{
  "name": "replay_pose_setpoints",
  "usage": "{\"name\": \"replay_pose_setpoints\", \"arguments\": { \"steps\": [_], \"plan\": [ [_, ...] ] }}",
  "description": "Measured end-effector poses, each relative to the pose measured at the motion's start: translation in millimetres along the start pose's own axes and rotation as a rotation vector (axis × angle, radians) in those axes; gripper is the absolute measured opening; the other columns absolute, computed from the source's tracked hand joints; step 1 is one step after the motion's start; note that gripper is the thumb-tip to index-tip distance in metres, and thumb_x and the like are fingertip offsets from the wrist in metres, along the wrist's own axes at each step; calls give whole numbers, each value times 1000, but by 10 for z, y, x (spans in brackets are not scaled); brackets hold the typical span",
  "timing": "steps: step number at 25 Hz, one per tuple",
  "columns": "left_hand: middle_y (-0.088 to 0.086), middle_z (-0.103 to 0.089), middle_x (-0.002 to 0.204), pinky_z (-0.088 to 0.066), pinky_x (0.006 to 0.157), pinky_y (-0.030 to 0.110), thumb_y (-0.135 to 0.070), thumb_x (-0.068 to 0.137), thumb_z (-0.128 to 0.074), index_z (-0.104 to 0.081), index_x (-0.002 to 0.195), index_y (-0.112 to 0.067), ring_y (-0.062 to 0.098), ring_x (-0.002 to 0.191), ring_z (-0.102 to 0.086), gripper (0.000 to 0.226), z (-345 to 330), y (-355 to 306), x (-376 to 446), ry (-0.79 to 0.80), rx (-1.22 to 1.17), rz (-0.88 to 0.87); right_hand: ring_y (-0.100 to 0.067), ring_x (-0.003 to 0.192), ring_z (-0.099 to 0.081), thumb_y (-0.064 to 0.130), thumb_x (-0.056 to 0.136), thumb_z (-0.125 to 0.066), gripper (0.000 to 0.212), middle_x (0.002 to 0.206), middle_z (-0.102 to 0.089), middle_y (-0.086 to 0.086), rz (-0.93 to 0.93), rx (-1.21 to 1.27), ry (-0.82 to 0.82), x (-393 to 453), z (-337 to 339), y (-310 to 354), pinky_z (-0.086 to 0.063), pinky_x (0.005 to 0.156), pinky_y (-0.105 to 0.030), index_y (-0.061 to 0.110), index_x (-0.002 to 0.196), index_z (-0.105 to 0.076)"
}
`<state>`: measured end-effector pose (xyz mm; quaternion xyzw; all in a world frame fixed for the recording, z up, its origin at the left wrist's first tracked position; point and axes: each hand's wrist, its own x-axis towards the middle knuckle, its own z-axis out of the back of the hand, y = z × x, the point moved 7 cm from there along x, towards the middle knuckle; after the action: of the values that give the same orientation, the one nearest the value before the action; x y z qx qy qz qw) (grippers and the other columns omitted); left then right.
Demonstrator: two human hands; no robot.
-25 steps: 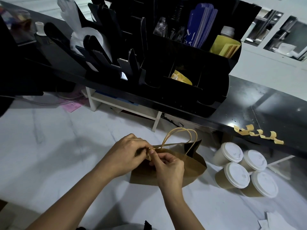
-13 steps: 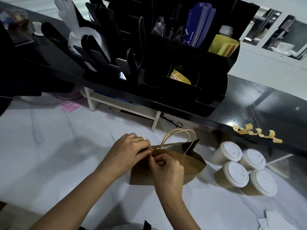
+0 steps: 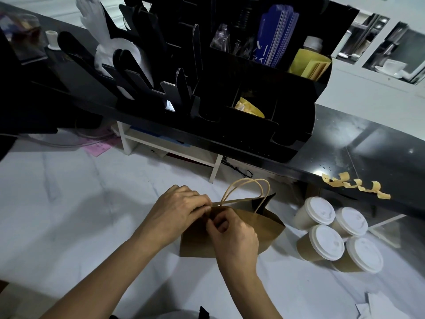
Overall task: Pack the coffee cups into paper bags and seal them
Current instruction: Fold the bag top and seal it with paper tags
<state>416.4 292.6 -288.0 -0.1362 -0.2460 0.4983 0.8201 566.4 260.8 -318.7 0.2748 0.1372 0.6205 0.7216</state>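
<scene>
Paper bag (image 3: 264,231): light, creases easily; we pinch its top edge with left hand (image 3: 174,212) and right hand (image 3: 232,236).

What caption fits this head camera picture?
Both hands, left hand and right hand, pinch the paper bag top; four lidded coffee cups wait beside it.

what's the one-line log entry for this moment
step: seal bag | hands: left and right pinch bag top edge | cups: four, lidded, right of bag, unpacked
</scene>
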Motion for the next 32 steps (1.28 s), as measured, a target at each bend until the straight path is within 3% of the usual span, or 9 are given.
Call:
{"name": "replay_pose_setpoints", "arguments": {
  "steps": [4,8,11,16,20,23,25,28,32],
  "plan": [
    [-11,-72,102,-42,87,30,-32,101,-57,-71,108,-25,12,100,-57,17,25,8,-13,-2,23,24,-9,63,-59,46,87,-74,20,65,-60,13,38,26,-3,-8,51,-14,-53,61,-34,29,84,-63],
    [-8,-70,103,-41,86,30,-24,100,-58,-67,106,-23,16,99,-56,11,140,78,-20,-55,57,70,-8,59,-56,38,89,-74,18,61,-57,12,107,121,-47,48,251,-39,-46,52,-28,31,81,-60],
    [-9,-67,108,-38,92,33,-25,103,-52,-63,109,-26,17,107,-55,13,168,139,-11,-69,98,109,-9,57,-55,34,88,-75,17,62,-56,13,174,166,-199,93,534,-61,-46,50,-27,30,82,-59],
    [-11,-66,106,-36,91,33,-26,102,-52,-63,107,-29,16,106,-53,12,189,212,-17,-96,124,147,-11,77,-51,27,83,-80,22,82,-51,17,260,165,-328,157,762,-217,-47,62,-32,30,92,-60],
    [-13,-65,109,-36,93,32,-29,101,-53,-64,109,-29,14,107,-52,14,210,294,-23,-121,73,199,-9,104,-53,64,78,-72,36,111,-46,27,109,268,-145,209,652,-421,-53,83,-35,43,102,-57],
    [-12,-64,109,-37,95,34,-28,99,-55,-65,107,-28,13,108,-52,13,217,305,-26,-143,42,228,-8,129,-41,75,72,-68,38,134,-40,27,134,224,2,197,525,-459,-44,97,-37,50,99,-60],
    [-12,-64,109,-39,95,35,-27,97,-57,-66,106,-27,14,108,-51,13,221,297,-28,-158,42,233,-5,139,-25,68,72,-73,37,152,-28,27,143,169,90,205,471,-480,-33,104,-41,51,102,-59],
    [-12,-64,107,-39,95,37,-26,96,-58,-67,105,-26,14,107,-50,12,226,294,-37,-167,46,235,17,137,-18,47,81,-79,29,148,-26,43,204,151,145,247,461,-508,-25,111,-41,47,103,-60],
    [-11,-64,106,-39,94,36,-25,96,-59,-67,103,-26,15,106,-50,11,223,295,-30,-180,32,234,-5,129,-46,39,88,-76,23,129,-52,32,196,238,141,286,482,-517,-41,107,-49,54,103,-66]
  ]
}}
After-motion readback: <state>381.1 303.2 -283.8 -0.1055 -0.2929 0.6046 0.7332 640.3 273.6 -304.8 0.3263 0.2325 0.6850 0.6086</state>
